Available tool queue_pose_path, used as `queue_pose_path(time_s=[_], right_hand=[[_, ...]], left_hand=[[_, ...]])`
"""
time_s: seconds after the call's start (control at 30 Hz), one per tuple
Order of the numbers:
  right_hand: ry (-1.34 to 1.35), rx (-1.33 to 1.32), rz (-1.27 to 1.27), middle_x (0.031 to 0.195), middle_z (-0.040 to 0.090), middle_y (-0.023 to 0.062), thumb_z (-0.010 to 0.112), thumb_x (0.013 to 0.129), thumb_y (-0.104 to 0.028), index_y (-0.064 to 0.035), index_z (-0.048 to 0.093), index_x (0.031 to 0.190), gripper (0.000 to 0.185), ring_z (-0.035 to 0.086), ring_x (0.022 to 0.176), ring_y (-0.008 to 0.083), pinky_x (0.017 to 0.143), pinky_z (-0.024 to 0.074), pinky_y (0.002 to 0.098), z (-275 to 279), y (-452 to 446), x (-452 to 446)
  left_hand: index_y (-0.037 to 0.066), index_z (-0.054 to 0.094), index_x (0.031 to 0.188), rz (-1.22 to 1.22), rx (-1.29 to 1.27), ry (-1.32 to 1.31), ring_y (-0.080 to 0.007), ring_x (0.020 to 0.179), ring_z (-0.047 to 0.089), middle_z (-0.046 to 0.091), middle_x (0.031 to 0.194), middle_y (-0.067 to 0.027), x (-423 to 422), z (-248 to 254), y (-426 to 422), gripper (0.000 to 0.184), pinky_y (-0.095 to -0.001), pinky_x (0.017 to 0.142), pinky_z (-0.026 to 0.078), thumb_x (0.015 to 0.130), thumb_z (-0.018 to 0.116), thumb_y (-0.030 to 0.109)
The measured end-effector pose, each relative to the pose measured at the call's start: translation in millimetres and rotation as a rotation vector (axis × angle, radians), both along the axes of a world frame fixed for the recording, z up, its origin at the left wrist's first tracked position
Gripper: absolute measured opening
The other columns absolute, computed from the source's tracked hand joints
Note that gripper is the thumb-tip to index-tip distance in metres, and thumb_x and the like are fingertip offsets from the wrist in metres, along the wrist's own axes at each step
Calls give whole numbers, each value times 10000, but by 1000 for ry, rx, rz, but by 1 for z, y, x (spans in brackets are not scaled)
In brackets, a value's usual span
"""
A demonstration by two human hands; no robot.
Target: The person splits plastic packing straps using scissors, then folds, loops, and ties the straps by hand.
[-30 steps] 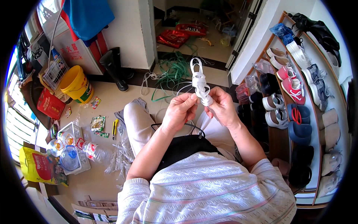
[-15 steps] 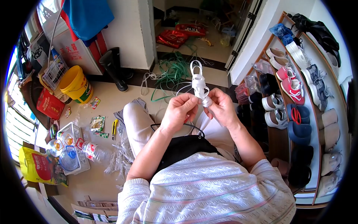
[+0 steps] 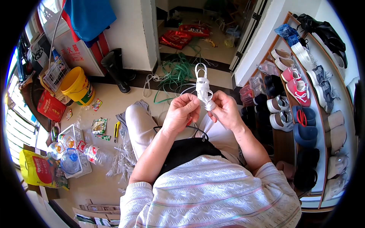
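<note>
A small piece woven from white plastic strapping [image 3: 202,86], with loops standing up at its top, is held up in front of my lap. My right hand [image 3: 226,110] pinches its lower end between thumb and fingers. My left hand [image 3: 182,112] is closed at its lower left side, thumb and forefinger pressed together on a white strip. A thin pale strip curves out on the left side of the piece. Something small and red shows under my left fingers, too hidden to name.
Tangled green strapping [image 3: 178,74] lies on the floor ahead, by the doorway. On the left are a yellow bucket [image 3: 78,86], a yellow cutter knife [image 3: 116,131], and a white basket [image 3: 76,133] with plastic bottles. A shoe rack [image 3: 283,146] stands close on my right.
The white woven piece has tipped and dropped very slightly between my hands. My fingers have shifted a little around its base; both hands stay on it.
</note>
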State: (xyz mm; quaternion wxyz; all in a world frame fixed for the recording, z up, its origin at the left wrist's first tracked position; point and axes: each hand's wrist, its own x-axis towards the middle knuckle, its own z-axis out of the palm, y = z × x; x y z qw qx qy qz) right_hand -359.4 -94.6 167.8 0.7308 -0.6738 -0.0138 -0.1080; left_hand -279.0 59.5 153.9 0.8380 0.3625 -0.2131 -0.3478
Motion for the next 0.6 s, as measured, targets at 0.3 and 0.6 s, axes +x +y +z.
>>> queue_pose_path(time_s=[0.3, 0.6], right_hand=[[-36, 109, -64, 609, 541, 52, 553, 897, -144, -29, 474, 882, 140, 461, 437, 73, 411, 361, 188, 0, 10, -3], [38, 72, 11, 640, 530, 59, 535, 902, -121, -34, 465, 911, 112, 474, 468, 88, 405, 372, 191, 1, 6, -2]], left_hand=[[16, 623, 842, 63, 104, -121, -85, 490, 497, 576, 642, -27, -3, -1, -1, 136, -195, 451, 372, 850, 622, 152], [25, 617, 843, 112, 32, -93, -111, 524, 539, 579, 643, -40, 1, 1, -3, 121, -219, 462, 430, 837, 634, 145]])
